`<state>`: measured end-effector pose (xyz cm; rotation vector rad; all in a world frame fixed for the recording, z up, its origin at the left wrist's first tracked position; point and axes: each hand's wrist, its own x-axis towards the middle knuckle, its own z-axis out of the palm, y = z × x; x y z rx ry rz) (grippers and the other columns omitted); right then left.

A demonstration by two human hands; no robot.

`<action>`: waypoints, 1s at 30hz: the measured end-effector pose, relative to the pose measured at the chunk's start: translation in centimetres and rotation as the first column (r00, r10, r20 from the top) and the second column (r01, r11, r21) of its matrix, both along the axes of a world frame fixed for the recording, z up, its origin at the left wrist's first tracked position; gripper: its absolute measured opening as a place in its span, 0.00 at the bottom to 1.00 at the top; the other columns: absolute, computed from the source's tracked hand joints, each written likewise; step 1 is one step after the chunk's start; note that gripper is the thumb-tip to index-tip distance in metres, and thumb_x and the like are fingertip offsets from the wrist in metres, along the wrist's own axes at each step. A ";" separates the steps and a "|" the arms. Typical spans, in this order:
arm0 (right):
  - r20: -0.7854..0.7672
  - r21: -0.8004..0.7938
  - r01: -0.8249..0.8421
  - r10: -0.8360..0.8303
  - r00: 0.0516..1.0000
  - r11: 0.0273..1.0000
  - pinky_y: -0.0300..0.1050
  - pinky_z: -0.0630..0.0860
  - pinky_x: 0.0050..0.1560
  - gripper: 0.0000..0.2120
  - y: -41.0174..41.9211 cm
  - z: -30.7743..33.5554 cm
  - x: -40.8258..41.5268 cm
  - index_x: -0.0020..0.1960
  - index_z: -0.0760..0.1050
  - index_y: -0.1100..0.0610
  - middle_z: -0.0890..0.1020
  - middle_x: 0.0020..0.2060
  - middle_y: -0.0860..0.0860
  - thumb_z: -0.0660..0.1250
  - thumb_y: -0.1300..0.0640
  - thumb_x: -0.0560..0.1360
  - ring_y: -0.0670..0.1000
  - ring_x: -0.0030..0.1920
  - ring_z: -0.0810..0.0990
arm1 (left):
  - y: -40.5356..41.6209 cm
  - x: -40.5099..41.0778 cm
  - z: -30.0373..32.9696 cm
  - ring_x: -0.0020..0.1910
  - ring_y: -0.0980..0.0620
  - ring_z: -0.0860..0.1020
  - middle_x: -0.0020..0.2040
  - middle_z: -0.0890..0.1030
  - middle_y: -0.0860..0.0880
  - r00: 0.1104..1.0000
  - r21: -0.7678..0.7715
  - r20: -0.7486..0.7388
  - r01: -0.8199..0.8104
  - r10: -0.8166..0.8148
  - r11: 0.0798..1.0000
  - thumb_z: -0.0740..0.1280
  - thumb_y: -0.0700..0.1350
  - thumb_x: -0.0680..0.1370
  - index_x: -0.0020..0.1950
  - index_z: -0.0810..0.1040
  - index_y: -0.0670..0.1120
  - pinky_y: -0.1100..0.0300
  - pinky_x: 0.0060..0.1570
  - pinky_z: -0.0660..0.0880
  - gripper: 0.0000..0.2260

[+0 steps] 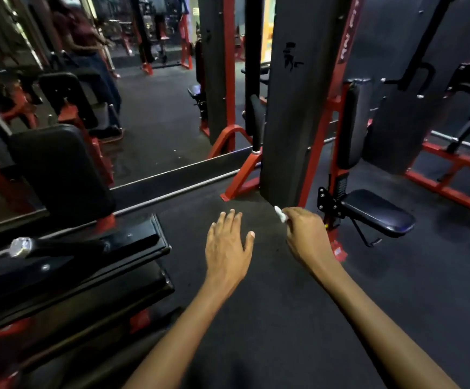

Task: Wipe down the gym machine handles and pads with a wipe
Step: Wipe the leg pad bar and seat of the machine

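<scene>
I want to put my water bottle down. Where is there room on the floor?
Bare floor lies around both arms, between the black machine on the left and the seat pad on the right. Farther ahead it is crowded: red frame feet and the mirror's edge.

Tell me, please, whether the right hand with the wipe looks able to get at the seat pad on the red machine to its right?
Probably yes. The right hand grips the wipe over open floor, and nothing stands between it and the seat pad, whose top faces up, uncovered. Whether it reaches without a step, one view cannot settle.
</scene>
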<state>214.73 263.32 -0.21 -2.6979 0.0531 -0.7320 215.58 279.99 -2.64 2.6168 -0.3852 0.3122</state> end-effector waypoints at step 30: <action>-0.152 0.157 -0.830 0.843 0.515 0.535 0.52 0.74 0.50 0.13 18.1 -3.9 50.1 0.49 0.79 0.65 0.82 0.46 0.59 0.57 0.60 0.78 0.61 0.48 0.79 | 10.1 35.5 -3.5 0.77 0.49 0.57 0.76 0.64 0.46 0.504 0.016 -0.039 -0.863 0.863 0.505 0.51 0.58 0.81 0.76 0.63 0.43 0.54 0.75 0.51 0.28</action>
